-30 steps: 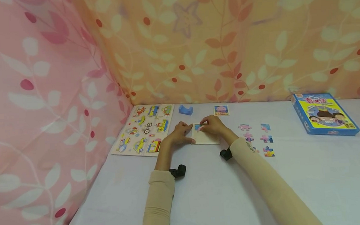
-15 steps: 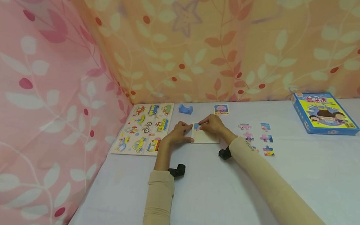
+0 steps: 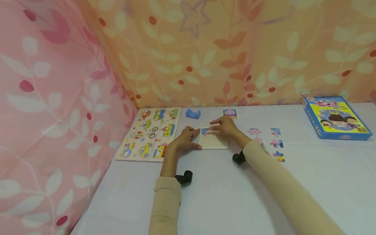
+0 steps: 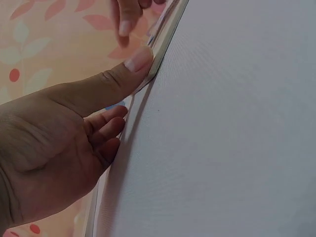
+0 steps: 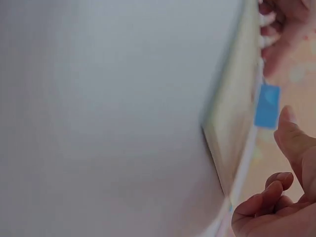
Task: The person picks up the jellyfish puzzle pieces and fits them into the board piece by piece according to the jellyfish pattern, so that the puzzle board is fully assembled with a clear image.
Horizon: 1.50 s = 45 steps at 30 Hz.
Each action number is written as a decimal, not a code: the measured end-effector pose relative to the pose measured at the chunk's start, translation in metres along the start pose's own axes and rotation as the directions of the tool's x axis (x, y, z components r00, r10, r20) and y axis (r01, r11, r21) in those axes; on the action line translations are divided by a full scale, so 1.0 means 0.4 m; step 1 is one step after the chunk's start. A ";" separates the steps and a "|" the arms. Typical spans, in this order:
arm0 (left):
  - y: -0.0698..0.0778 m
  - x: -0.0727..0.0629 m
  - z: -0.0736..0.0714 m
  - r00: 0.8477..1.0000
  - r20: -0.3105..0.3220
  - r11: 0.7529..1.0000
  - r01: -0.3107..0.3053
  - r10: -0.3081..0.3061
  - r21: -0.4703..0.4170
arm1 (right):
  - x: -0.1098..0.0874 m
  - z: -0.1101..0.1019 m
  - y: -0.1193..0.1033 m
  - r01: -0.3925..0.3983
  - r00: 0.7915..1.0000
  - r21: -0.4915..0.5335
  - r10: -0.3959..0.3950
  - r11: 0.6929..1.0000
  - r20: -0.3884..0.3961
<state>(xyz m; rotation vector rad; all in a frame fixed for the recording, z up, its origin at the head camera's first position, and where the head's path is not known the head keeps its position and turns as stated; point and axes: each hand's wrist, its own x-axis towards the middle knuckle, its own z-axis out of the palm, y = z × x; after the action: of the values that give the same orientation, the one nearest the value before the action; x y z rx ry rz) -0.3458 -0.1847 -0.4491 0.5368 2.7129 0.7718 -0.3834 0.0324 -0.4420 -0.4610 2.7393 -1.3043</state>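
Note:
A small pale wooden puzzle board (image 3: 214, 141) lies on the table between the hands. In its far left corner sits a blue and pink jigsaw piece (image 3: 205, 132). My left hand (image 3: 186, 139) holds the board's left side, thumb at the near corner and index finger at the far one; the left wrist view shows the thumb (image 4: 138, 60) against the board's edge. Over the board's far part hovers my right hand (image 3: 226, 126), thumb and index finger apart. In the right wrist view, nothing shows between that hand's thumb (image 5: 291, 131) and fingers.
Loose jigsaw pieces (image 3: 276, 143) lie right of the board, some behind the right sleeve. A jellyfish picture card (image 3: 230, 113) and a blue curved block (image 3: 193, 113) lie behind it. At left is a vehicle puzzle board (image 3: 134, 129), at far right a blue-yellow box (image 3: 338, 118).
My right hand has let go of the jigsaw piece at the board's far left corner and lifted slightly up and right, its fingers spreading. The left hand stays on the board.

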 end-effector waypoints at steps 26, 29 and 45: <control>0.013 0.004 0.006 0.997 0.040 0.998 -0.061 0.060 0.028 | -0.159 -0.282 0.209 -0.064 0.993 -0.237 0.085 0.969 0.080; 0.013 0.008 0.009 0.997 0.057 0.999 -0.048 0.047 0.013 | -0.168 -0.291 0.216 -0.049 0.995 -0.271 0.070 0.961 0.068; 0.013 0.004 0.018 0.998 0.052 0.999 -0.035 0.036 -0.004 | -0.175 -0.295 0.239 0.042 0.998 -0.305 -0.029 0.951 0.048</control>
<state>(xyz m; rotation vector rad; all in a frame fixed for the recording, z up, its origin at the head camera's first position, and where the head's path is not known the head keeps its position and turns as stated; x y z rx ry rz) -0.3432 -0.1766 -0.4523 0.5975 2.6603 0.7600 -0.3619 0.1982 -0.4447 -0.5543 2.9191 -0.8623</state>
